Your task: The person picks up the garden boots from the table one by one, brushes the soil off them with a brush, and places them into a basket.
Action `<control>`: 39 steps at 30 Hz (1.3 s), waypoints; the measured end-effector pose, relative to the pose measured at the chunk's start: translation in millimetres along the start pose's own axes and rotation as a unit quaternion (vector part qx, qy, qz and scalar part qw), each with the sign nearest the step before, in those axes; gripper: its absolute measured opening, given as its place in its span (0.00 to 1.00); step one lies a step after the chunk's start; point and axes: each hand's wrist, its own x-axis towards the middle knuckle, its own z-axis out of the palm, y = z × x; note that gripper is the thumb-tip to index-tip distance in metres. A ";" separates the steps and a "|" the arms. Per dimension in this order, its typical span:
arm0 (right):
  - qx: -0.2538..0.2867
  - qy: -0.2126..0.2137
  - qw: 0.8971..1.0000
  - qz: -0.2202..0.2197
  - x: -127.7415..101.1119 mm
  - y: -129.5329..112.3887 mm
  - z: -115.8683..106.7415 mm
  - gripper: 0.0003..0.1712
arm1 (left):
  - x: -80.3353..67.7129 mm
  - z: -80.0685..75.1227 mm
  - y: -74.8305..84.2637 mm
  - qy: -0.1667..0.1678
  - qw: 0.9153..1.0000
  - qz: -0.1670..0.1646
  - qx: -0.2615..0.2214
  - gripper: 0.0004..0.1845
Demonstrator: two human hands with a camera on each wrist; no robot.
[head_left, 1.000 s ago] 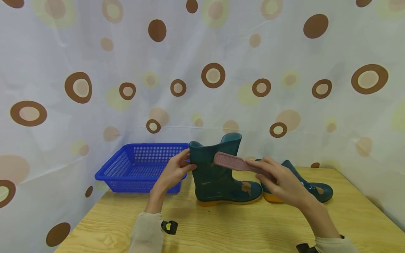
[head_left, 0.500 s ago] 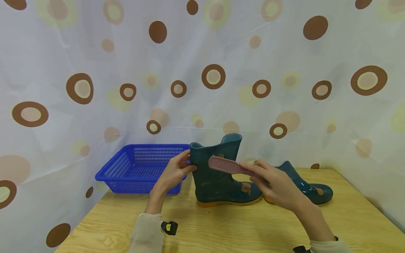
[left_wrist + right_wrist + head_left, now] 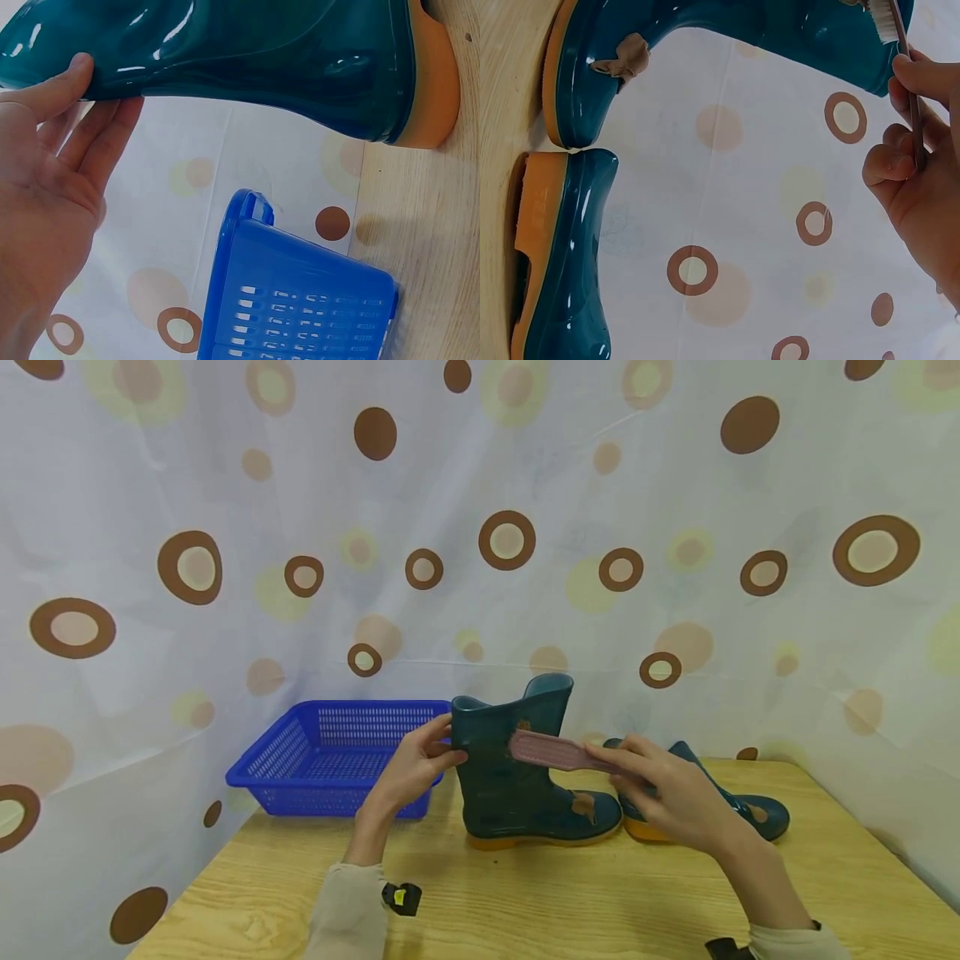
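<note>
A dark green rain boot (image 3: pixel 502 802) with an orange sole stands upright on the table, toe to the right. My left hand (image 3: pixel 411 768) grips the back of its shaft near the top, thumb (image 3: pixel 81 66) on the near side and fingers behind. In my right hand (image 3: pixel 675 793) is a pink scrub brush (image 3: pixel 547 750), held by its handle. White bristles (image 3: pixel 883 21) face the shaft at a brown smear (image 3: pixel 523 725). Another brown, mud-like patch (image 3: pixel 630 58) sits on the toe. My right hand partly hides a second green boot (image 3: pixel 763 817).
A blue perforated plastic basket (image 3: pixel 258 781) stands at the back left, behind my left hand. The wooden table (image 3: pixel 465 902) ends at a dotted curtain (image 3: pixel 465 468) behind. The second boot is close to the first one's toe.
My right hand moves the brush left across the shaft, then back right, ending slightly lower on it than at first. My left hand and the boot stay in place.
</note>
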 end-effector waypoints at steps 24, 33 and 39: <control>0.123 0.035 0.992 0.016 -4.2 7.5 -12.7 0.33 | 0.8 0.2 -1.9 0.008 1.000 -0.018 -0.006 0.30; 0.050 0.040 0.997 -0.052 4.6 -4.2 5.3 0.35 | -0.8 -0.1 0.4 0.007 1.000 -0.024 -0.010 0.29; -0.028 0.041 0.997 -0.056 6.4 -8.9 10.2 0.32 | -1.4 -0.1 0.6 0.001 1.000 -0.015 -0.014 0.30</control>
